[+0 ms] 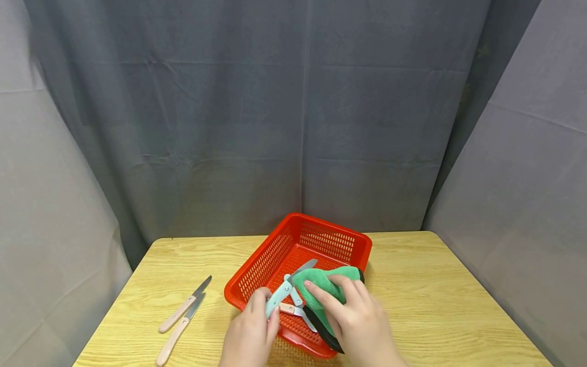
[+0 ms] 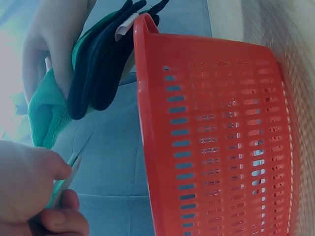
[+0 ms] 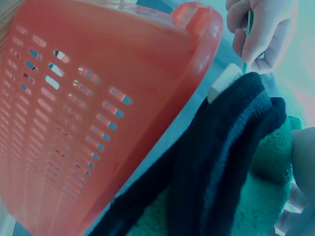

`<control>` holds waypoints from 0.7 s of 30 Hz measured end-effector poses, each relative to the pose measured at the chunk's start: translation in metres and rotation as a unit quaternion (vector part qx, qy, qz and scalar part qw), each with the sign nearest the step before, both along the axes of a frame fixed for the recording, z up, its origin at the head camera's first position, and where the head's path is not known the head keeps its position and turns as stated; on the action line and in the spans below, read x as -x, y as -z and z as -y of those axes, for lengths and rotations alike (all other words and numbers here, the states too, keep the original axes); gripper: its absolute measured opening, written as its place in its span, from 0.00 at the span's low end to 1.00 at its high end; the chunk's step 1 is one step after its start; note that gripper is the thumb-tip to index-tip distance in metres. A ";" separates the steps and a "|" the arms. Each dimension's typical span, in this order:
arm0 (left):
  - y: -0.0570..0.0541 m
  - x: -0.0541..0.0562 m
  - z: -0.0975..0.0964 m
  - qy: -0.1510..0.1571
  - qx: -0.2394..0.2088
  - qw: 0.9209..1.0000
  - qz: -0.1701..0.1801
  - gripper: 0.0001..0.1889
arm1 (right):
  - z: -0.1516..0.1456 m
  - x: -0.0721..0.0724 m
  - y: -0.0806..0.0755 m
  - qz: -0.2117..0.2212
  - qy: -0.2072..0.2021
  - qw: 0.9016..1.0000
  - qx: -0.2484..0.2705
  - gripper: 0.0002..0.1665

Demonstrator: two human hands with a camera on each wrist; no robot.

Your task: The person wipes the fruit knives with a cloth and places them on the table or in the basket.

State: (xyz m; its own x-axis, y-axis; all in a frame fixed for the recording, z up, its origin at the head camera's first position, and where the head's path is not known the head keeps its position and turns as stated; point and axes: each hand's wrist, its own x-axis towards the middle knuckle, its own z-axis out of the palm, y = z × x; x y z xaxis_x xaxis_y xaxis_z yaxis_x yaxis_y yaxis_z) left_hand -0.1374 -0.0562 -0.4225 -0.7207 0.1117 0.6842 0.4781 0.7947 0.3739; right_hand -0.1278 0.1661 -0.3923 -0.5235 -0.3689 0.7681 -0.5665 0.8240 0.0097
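Note:
My left hand (image 1: 249,326) grips the mint-coloured handle of a knife (image 1: 278,299) over the near part of a red basket (image 1: 332,225). The knife's blade slants up to the right, its edge against or close beside a green cloth (image 1: 316,280) with black trim. That cloth is bunched in my right hand (image 1: 359,321); the left wrist view shows its folds (image 2: 96,81) hanging beside the basket rim. Inside the basket lie another mint-handled knife (image 1: 296,296) and a knife with a pale wooden handle (image 1: 288,309), both partly covered by the hands and cloth.
Two knives with pale wooden handles (image 1: 178,314) (image 1: 172,342) lie side by side on the wooden table (image 1: 440,295), left of the basket. Grey curtains (image 1: 229,127) stand behind the table and along both sides.

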 end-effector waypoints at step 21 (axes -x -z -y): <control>-0.002 -0.001 0.001 0.032 0.014 0.999 -0.006 0.20 | -0.001 0.016 0.003 -0.037 0.039 0.999 0.010 0.44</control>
